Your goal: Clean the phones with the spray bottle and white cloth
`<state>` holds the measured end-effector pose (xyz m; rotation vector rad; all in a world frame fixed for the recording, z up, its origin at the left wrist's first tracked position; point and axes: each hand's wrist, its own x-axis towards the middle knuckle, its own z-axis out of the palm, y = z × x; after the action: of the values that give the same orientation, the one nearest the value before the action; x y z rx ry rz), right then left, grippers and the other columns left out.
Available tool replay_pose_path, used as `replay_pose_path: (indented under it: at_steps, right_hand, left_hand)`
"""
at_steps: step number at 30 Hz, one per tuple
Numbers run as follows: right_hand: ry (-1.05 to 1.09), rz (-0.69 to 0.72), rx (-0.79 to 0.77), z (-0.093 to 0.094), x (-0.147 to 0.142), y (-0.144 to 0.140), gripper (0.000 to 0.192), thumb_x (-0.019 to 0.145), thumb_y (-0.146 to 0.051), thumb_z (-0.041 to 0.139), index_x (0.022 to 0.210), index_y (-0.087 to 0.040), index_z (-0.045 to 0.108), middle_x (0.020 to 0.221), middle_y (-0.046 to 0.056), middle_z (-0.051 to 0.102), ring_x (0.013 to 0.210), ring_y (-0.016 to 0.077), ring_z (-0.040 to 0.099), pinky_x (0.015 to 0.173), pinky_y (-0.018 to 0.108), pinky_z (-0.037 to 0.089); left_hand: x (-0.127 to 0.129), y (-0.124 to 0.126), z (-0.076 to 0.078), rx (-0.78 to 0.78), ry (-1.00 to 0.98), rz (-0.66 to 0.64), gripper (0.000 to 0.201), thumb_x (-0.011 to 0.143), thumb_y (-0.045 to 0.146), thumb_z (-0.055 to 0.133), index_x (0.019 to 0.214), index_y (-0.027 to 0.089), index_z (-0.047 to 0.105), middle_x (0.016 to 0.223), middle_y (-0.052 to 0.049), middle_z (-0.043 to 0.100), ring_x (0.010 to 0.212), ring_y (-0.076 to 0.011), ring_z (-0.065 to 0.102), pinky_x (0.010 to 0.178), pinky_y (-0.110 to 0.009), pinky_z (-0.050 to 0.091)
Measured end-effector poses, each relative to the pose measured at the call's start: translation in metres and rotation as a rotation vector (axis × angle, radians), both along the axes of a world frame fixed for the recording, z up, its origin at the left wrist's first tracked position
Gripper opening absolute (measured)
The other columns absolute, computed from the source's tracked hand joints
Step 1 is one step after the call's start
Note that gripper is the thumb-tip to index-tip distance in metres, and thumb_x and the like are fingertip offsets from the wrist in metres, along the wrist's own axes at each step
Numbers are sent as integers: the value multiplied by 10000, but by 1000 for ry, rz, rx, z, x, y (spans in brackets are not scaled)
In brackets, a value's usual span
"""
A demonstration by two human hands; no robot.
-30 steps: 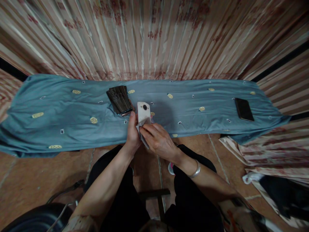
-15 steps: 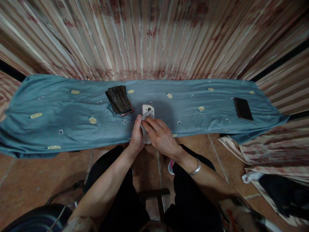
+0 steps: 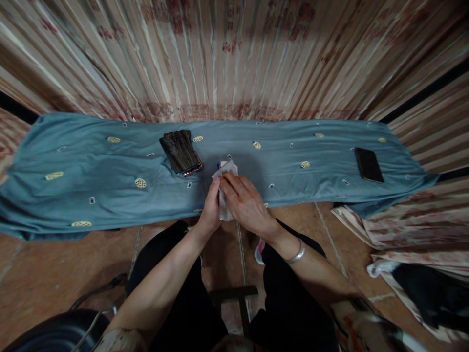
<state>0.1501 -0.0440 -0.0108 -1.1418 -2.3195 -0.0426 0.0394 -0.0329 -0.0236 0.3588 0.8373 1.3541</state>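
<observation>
White phone wiped between two hands

The white phone (image 3: pixel 223 208) sits between both hands, mostly covered by a pale cloth (image 3: pixel 226 169); the left hand (image 3: pixel 210 210) grips its left edge, the right hand (image 3: pixel 246 205) presses the cloth down with closed fingers. A stack of dark phones (image 3: pixel 181 151) lies just beyond the left hand on the blue cloth (image 3: pixel 91 166).

Rear wall: pleated curtain (image 3: pixel 227 58), cream and brown stripes with reddish print. Work surface: long bench under blue-grey cloth (image 3: pixel 91 171) dotted with yellow ovals. Floor: reddish-brown tiles (image 3: pixel 44 274) with pale joints. Right: crumpled striped fabric (image 3: pixel 399 234) on floor. Lighting: dim, warm.
</observation>
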Motion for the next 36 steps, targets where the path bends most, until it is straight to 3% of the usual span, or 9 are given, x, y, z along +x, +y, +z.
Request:
replay_pose_path:
  at_steps: [9,24,36]
  right_hand:
    - [-15,-73,6,3,7,7,449,1016,-127,430,1449,-70,536,1470,193,580,1288,285,573,1112,463,488]
    - [-19,-130,6,0,12,16,443,1021,-165,434,1447,-106,543,1472,180,586,1262,298,580,1077,492,485]
    - [7,-178,-21,1,20,21,452,987,-98,406,1410,-79,563,1368,193,641,1195,297,603,1057,485,482]
  left_hand:
    - [7,-6,-2,15,-24,-26,242,961,254,534,1081,169,725,1113,-60,781,1386,-196,557,1198,-369,406]
    - [10,-10,-7,102,60,-91,224,865,398,690,921,185,734,1069,-59,788,1292,-270,625,1180,-409,410]
    - [11,-12,-10,81,62,-136,274,900,412,648,1039,194,738,1090,-54,779,1288,-276,624,1154,-414,428]
